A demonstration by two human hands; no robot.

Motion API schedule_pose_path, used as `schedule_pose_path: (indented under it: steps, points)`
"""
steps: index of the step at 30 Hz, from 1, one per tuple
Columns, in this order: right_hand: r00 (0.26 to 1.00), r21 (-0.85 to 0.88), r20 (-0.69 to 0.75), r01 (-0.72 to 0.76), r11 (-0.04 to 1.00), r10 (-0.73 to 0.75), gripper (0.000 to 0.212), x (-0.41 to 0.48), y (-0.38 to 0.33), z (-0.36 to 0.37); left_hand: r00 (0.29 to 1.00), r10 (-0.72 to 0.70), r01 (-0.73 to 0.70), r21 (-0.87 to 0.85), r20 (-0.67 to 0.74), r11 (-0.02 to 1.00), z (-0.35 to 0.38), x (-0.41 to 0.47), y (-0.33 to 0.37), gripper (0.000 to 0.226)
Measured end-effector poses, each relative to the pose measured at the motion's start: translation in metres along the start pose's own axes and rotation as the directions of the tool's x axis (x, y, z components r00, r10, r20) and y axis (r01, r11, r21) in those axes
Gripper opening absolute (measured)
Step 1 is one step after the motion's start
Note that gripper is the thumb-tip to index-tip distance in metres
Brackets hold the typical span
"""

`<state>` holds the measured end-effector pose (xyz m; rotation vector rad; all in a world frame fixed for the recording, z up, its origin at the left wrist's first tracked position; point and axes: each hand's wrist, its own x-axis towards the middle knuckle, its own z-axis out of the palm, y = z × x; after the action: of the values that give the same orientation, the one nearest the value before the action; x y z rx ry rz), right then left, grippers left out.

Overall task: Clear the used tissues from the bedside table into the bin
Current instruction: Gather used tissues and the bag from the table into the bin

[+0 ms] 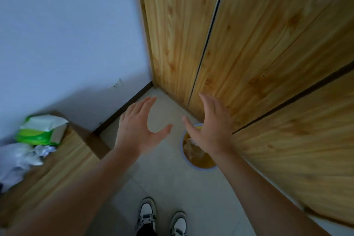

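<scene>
A small round bin (203,165) with a blue rim stands on the floor beside the wardrobe, with crumpled tissue (191,148) inside it. My right hand (210,130) hovers just above the bin, fingers spread and empty. To its left, my left hand (139,130) is also held out over the floor, open and empty. At the far left, the wooden bedside table (63,161) carries several crumpled white tissues (21,157) and a green tissue pack (41,130).
A tall wooden wardrobe (258,53) fills the right side, close behind the bin. A pale wall (67,34) with a dark skirting board closes the corner. My two feet in white sneakers (162,218) stand on the light tiled floor (162,178).
</scene>
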<state>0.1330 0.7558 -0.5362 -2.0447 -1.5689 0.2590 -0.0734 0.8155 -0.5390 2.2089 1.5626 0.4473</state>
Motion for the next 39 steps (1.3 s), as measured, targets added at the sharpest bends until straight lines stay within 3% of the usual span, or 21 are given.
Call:
schedule_pose_path:
  steps: [9, 22, 29, 39]
  points:
    - [0.966, 0.099, 0.048, 0.250, 0.963, -0.255, 0.076, 0.023, -0.126, -0.009, 0.952, -0.235, 0.230, -0.047, -0.196, 0.972, -0.119, -0.066, -0.051, 0.091]
    - [0.809, 0.219, 0.186, 0.519, 0.827, -0.557, 0.075, -0.007, -0.271, 0.070, 0.734, -0.602, 0.589, -0.148, -0.315, 0.795, -0.190, -0.189, -0.180, 0.088]
    - [0.732, 0.235, 0.309, 0.560, 0.795, -0.607, 0.075, -0.039, -0.327, 0.134, 0.653, -0.664, 0.647, -0.189, -0.365, 0.739, -0.220, -0.241, -0.255, 0.086]
    - [0.632, 0.300, 0.318, 0.640, 0.708, -0.707, 0.071, -0.052, -0.393, 0.218, 0.595, -0.708, 0.685, -0.220, -0.381, 0.694, -0.210, -0.270, -0.321, 0.086]
